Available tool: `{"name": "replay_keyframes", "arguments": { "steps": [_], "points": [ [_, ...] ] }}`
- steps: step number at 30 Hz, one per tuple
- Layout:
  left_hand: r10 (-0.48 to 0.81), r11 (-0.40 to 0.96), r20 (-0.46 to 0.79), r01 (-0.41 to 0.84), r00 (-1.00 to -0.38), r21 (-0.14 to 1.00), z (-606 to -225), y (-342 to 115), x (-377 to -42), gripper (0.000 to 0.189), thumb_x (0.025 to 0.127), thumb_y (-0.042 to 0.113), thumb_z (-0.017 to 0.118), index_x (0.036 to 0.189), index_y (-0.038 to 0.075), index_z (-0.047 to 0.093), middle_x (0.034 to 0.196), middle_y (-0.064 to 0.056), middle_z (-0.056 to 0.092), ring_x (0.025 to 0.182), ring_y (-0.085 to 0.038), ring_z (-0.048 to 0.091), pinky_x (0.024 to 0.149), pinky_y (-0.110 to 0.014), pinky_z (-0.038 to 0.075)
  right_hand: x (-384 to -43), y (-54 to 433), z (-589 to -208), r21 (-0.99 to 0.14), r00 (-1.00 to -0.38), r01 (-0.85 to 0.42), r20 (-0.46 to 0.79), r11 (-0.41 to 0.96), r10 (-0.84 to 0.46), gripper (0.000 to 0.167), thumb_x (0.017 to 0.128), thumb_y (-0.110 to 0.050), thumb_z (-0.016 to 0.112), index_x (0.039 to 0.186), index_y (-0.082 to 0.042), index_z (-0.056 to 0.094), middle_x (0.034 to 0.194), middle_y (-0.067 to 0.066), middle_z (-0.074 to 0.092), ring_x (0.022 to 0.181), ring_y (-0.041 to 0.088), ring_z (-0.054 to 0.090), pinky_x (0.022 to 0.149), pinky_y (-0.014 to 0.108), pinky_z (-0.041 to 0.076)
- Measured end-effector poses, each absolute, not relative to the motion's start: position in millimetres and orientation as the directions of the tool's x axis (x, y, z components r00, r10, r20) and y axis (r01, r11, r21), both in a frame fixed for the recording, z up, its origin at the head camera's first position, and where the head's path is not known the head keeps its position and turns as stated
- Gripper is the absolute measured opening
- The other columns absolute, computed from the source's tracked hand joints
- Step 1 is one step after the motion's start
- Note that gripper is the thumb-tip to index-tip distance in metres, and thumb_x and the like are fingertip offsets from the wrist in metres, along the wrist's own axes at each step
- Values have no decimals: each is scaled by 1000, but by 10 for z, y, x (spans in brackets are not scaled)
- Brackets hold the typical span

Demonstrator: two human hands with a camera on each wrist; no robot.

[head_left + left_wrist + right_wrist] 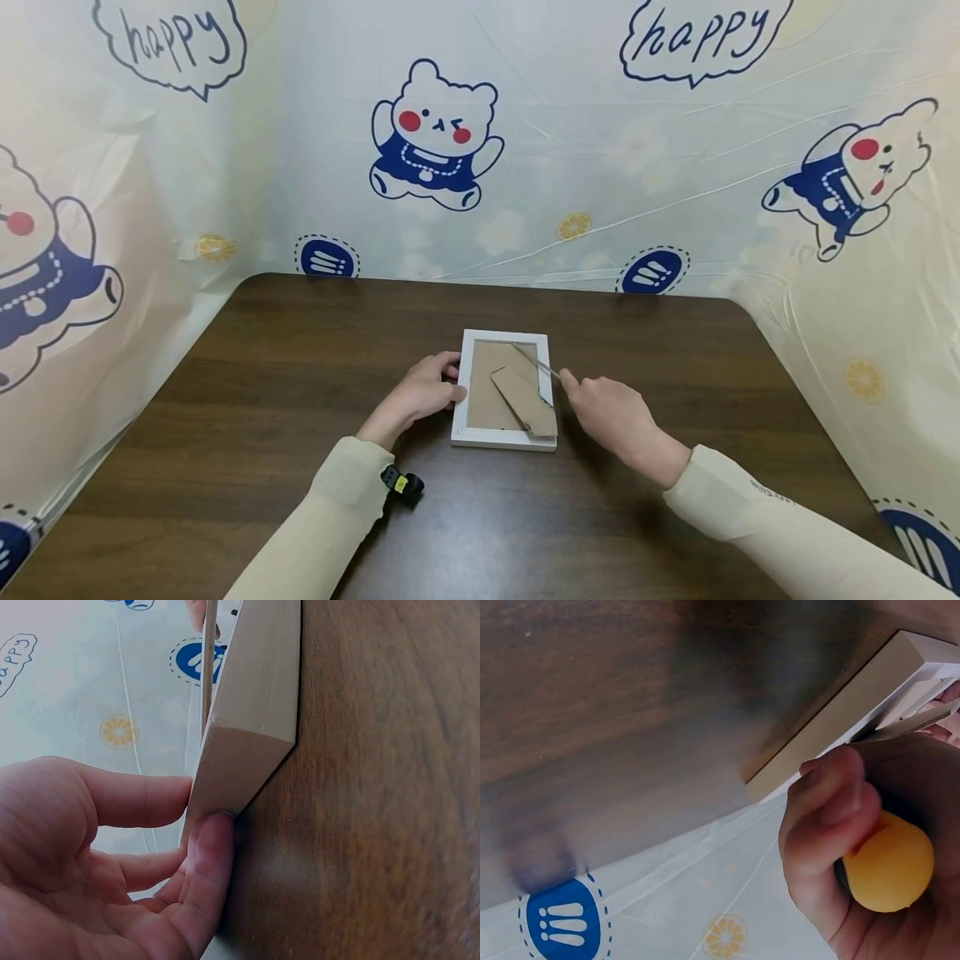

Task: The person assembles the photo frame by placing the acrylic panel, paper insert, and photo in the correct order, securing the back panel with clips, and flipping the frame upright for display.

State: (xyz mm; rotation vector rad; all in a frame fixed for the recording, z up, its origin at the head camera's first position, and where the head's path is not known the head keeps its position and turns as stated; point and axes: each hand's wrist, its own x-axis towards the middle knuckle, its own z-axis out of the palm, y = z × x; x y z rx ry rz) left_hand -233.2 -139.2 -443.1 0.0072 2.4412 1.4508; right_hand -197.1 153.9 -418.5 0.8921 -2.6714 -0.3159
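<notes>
A white picture frame [462, 379] lies face down on the brown table, its brown backboard [483, 354] and slanting stand leg [522, 398] facing up. My left hand [423, 385] holds the frame by its left side. In the left wrist view, thumb and fingers [214, 844] touch the pale wooden side of the frame [251, 682]. Across the frame, my right hand [611, 412] grips a screwdriver by its yellow handle [889, 866]. The thin metal shaft [536, 361] reaches over the right rim, with its tip at the upper part of the backboard.
The dark wooden table [337, 333] spreads around the frame. Behind and beside it hangs a pale printed sheet [540, 167] with cartoon bears. A black band with a yellow-green tag [402, 483] is at the left sleeve.
</notes>
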Motion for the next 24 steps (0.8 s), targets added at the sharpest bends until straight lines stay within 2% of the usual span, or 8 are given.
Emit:
{"name": "replay_keyframes", "arguments": {
  "steps": [6, 15, 20, 24],
  "points": [
    [160, 493, -257, -148, -953, 857, -4412, -1397, -2326, 69, 93, 1, 68, 158, 0, 44, 131, -20, 55, 102, -28, 65, 84, -37, 63, -1958, 1539, -4225, 313, -746, -539, 254, 782, -616, 39, 91, 5, 70, 128, -5, 71, 56, 5, 52, 40, 16, 50, 34, 28, 42],
    [152, 495, -256, -150, -955, 856, -4425, -1404, -2324, 69, 94, 1, 68, 158, 0, 44, 133, -20, 55, 102, -28, 65, 84, -37, 63, -1990, 1535, -4207, 283, -779, -545, 177, 789, -601, 35, 96, 1, 70, 130, -5, 69, 58, 7, 54, 41, 16, 51, 36, 28, 44],
    [151, 492, -254, -151, -955, 857, -4441, -1400, -2316, 69, 93, 1, 68, 158, 0, 45, 132, -20, 56, 101, -27, 65, 84, -37, 63, -2053, 1600, -4114, 206, -810, -557, 80, 804, -581, 33, 100, -2, 65, 133, -7, 65, 53, 5, 44, 41, 17, 44, 35, 30, 43],
    [153, 485, -257, -155, -954, 861, -4446, -1394, -2319, 69, 93, 1, 69, 158, 1, 45, 131, -19, 56, 101, -27, 65, 84, -37, 63, -2173, 1699, -4003, 107, -820, -561, 62, 821, -569, 27, 103, -11, 67, 130, -11, 68, 52, 1, 42, 42, 14, 40, 35, 30, 38]
  ]
}}
